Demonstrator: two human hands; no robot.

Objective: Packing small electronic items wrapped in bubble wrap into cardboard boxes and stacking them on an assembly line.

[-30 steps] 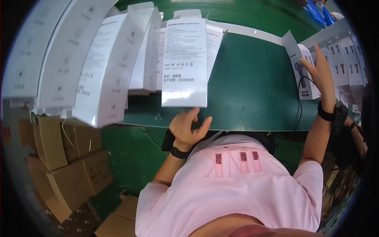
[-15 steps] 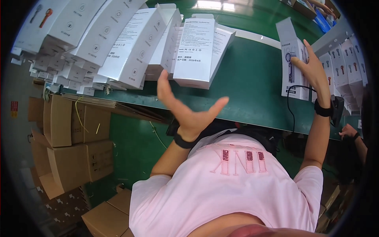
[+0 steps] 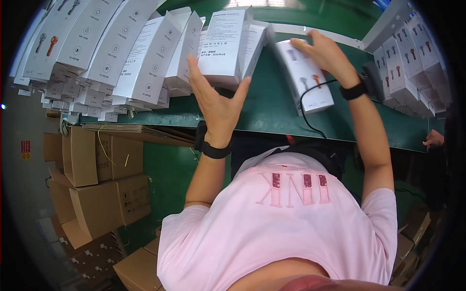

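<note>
Right fingers, gripping a white box, have neared the spread left fingers.

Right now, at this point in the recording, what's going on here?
A person is handling packaging at a green table. Their right hand holds the upper end of a white handheld-fan box, which leans at a slant. Their left hand is spread open by the lower end of a white text-printed box; contact is unclear. More white boxes stand to the left, and another group at the right.
</note>
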